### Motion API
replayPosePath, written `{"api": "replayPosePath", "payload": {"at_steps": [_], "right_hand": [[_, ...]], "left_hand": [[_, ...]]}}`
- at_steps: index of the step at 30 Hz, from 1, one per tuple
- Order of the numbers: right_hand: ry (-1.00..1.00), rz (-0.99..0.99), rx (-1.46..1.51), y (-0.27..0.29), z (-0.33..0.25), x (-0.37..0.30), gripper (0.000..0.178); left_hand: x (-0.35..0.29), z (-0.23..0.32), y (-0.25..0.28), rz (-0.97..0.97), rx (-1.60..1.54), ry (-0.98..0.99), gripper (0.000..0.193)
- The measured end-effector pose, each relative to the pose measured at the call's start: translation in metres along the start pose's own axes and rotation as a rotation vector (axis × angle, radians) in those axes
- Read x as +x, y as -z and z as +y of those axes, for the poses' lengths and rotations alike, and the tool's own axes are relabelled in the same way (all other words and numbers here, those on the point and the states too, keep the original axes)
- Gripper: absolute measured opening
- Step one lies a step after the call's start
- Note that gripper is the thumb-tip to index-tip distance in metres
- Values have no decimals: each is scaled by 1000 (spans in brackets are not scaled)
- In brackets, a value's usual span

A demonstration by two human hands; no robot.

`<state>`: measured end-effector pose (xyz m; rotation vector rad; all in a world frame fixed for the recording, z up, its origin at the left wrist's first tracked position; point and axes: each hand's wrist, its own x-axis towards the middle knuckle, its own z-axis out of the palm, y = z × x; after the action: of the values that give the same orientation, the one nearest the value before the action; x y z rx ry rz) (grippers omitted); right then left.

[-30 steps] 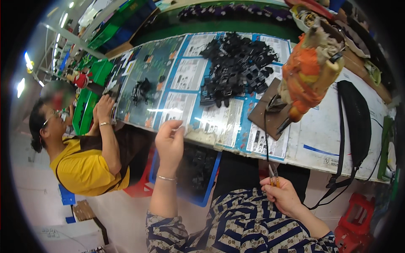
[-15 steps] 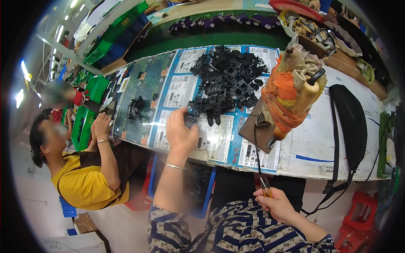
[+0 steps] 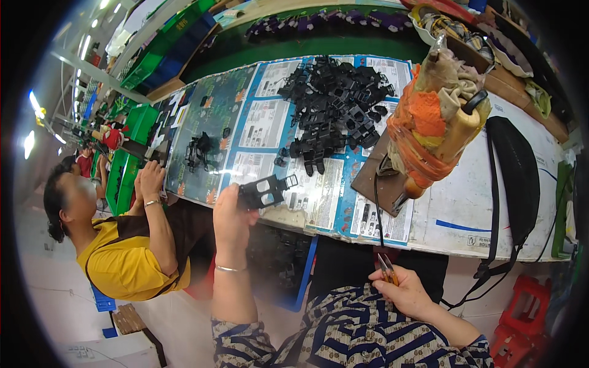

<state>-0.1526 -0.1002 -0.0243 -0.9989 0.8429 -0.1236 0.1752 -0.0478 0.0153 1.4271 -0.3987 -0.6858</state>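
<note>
My left hand [image 3: 230, 219] is closed on the edge of a flat black plastic part [image 3: 250, 195] with rectangular openings and a thin frame at one end. It holds the part raised over the table's near edge. My right hand [image 3: 406, 293] grips a small tool [image 3: 388, 273] with orange handles and narrow pointed metal jaws, low in front of my body. Beyond my left hand lies a heap of black plastic parts [image 3: 334, 113] on the printed sheets of the table [image 3: 254, 132]. A smaller cluster of black parts [image 3: 199, 152] lies to its left.
An orange-wrapped bundle [image 3: 423, 126] stands on a brown board [image 3: 375, 184], right of the heap. A black bag [image 3: 514, 178] lies farther right. A blue crate [image 3: 307, 273] sits below the near edge. At left, a person in yellow [image 3: 132, 264] works; red stools [image 3: 521, 316] stand lower right.
My left hand has come back from the near side of the heap toward me and left, and the black plastic part now shows raised in it. My right hand has barely moved.
</note>
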Motion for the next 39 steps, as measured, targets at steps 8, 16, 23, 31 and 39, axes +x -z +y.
{"api": "replayPosePath", "payload": {"at_steps": [8, 16, 23, 31, 39], "right_hand": [[239, 11, -209, -4, -14, 4, 15], [600, 67, -301, -11, -26, 6, 32], [238, -10, -236, -13, -22, -2, 29], [204, 82, -22, -13, -7, -10, 22], [223, 31, -39, -15, -3, -14, 17]], "left_hand": [[-32, -21, 2, -5, 28, 60, 24], [-98, -28, -47, -465, 98, 412, 24], [-121, -53, -63, -613, -160, 540, 13], [-139, -62, -67, -613, -225, 478, 23], [-143, -53, -68, -565, -235, 532, 20]]}}
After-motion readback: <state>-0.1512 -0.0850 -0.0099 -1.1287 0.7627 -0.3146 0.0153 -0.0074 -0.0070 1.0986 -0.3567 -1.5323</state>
